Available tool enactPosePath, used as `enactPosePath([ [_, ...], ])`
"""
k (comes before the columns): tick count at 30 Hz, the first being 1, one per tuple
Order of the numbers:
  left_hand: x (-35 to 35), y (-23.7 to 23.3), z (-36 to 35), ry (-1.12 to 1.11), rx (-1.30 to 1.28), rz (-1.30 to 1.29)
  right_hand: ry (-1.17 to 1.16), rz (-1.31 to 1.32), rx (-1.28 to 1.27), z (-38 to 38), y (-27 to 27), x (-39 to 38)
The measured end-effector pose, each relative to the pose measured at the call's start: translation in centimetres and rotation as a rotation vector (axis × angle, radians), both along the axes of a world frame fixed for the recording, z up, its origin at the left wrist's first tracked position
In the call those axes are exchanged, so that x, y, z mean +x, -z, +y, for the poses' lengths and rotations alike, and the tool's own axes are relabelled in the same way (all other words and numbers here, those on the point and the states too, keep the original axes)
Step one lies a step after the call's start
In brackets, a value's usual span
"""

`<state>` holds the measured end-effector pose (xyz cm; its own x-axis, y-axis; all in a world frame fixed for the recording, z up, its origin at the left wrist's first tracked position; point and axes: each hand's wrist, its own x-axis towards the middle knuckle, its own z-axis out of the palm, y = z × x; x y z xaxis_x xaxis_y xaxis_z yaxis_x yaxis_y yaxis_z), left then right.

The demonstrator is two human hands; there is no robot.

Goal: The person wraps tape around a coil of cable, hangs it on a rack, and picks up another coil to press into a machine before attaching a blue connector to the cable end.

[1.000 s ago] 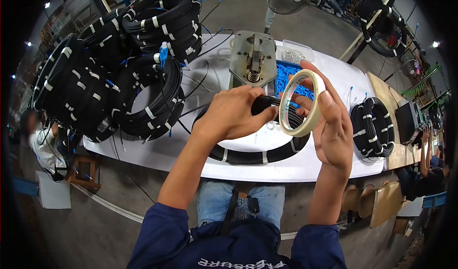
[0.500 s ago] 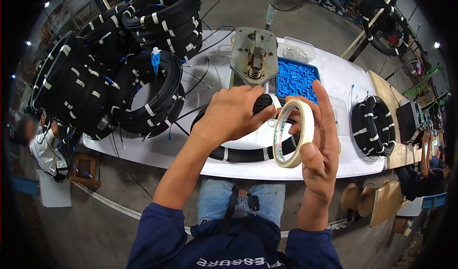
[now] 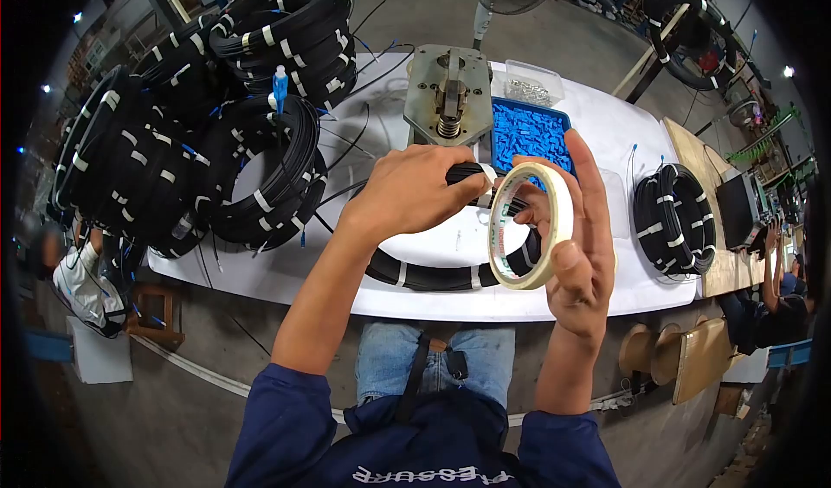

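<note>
A black cable coil lies on the white table in front of me, bound with white tape bands. My left hand is closed over the coil's far side, thumb and fingers around the cables. On the right, my right hand holds a roll of cream masking tape between thumb and fingers, with one finger stretched upward. The roll stands upright over the coil's right part. Just beyond my left hand is a metal fixture with a spring.
Stacked black coils fill the table's left side. A blue tray of small blue parts and a clear box are behind my right hand. Another coil lies at the right. People work at both sides.
The view has shifted slightly, so the table items appear a little further left and up. Both hands keep their holds, and the tape roll has turned slightly.
</note>
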<state>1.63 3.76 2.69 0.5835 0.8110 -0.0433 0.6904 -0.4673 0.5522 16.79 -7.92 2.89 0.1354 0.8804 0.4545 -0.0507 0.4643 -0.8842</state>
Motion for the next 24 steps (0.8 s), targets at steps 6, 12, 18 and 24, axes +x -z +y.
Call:
enactPosePath([
  [6, -1.4, 1.7, 1.6, 0.197, 0.03, -0.199, -0.007, 0.027, 0.001, -0.2, 1.2, 0.1],
  [12, -1.2, 1.2, 0.9, 0.24, 0.064, -0.124, -0.141, 0.112, 0.021, -0.3, 2.2, 0.4],
  [18, -1.4, 1.5, 0.8, 0.181, 0.099, -0.122, -0.097, -0.065, 0.013, 0.1, 5.8, 0.3],
  [24, -1.6, 1.0, 0.9, 0.118, 0.039, -0.074, 0.028, -0.408, 0.302, 1.8, 9.9, 0.4],
])
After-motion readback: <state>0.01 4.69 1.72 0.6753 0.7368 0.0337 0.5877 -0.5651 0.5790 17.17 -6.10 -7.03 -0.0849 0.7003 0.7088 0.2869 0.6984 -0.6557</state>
